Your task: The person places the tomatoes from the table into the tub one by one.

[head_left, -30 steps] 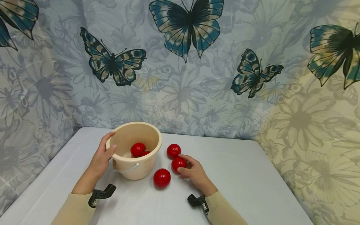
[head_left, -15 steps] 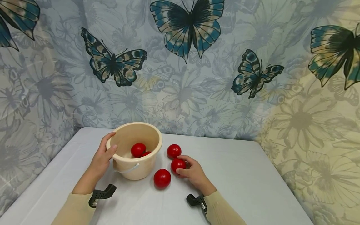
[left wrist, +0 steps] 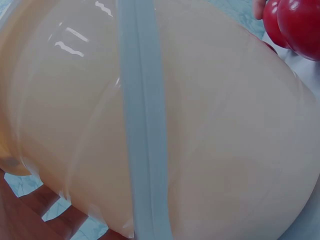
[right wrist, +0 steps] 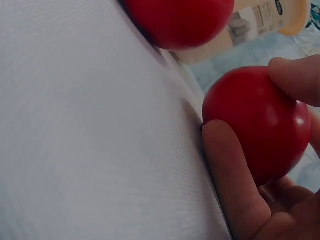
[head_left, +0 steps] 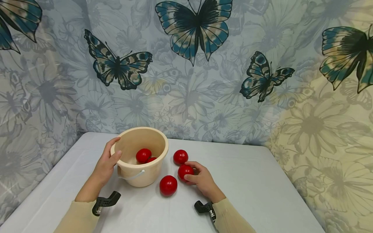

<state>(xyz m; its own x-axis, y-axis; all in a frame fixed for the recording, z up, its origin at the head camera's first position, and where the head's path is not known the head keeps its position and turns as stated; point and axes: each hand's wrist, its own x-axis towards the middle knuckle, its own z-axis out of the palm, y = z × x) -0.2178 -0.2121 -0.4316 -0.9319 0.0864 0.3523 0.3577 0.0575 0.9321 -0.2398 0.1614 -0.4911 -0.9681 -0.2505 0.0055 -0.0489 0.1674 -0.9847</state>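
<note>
A cream plastic bucket [head_left: 140, 173] stands on the white table, its pale handle [left wrist: 145, 120] hanging down the near side. My left hand [head_left: 105, 165] grips the bucket's left rim, thumb inside and fingers outside. Two red tomatoes [head_left: 143, 155] show inside, one mostly hidden by the near rim. Right of the bucket, my right hand [head_left: 202, 179] holds another tomato [head_left: 185, 172] low at the tabletop. In the right wrist view its thumb and fingers wrap round this tomato [right wrist: 255, 125]. One loose tomato [head_left: 180, 157] sits just behind it, another [head_left: 168, 185] in front to the left.
The white-covered table [head_left: 247, 184] runs back to a hanging cloth [head_left: 192, 97] printed with butterflies and flowers, which also encloses both sides. Each wrist carries a black camera mount, the left one [head_left: 106, 201] near the bucket's front and the right one [head_left: 204, 207] over the table.
</note>
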